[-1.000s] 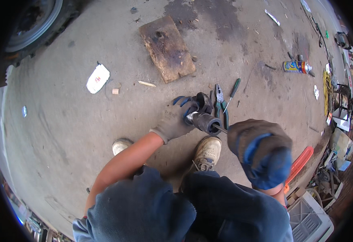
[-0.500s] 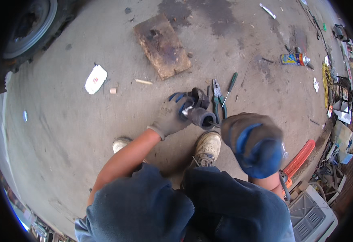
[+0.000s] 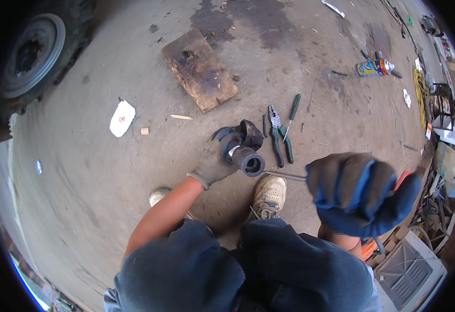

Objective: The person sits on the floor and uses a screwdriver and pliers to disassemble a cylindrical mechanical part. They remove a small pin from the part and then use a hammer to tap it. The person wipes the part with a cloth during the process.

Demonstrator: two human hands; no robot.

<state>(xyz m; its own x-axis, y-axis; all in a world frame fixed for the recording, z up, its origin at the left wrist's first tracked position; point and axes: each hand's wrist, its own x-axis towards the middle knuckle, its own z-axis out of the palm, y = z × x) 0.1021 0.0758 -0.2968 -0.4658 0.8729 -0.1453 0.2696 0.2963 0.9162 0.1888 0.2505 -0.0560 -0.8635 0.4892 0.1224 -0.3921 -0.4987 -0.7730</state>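
My left hand (image 3: 212,160), in a grey and blue work glove, is closed around a dark cylindrical metal part (image 3: 247,159) with a hollow round end facing me. A black crumpled-looking piece (image 3: 251,136) sits against the far side of that grip; its kind is unclear. My right hand (image 3: 360,195), also gloved, is closed on a thin metal rod (image 3: 289,177), whose tip points left and lies just outside the hollow end. Any handle on the rod is hidden in the fist. Past the part, pliers (image 3: 279,136) with green handles and a green-handled screwdriver (image 3: 293,115) lie on the floor.
A stained wooden board (image 3: 200,70) lies ahead on the concrete. A spray can (image 3: 374,67) rests at the far right, a white packet (image 3: 122,118) at the left. A big tyred wheel (image 3: 35,54) stands far left. Clutter, including a grey plastic panel (image 3: 409,270), lines the right side.
My right hand has moved right, drawing the rod's tip out of the hollow end. My left hand still grips the cylindrical part, and the view has shifted slightly.
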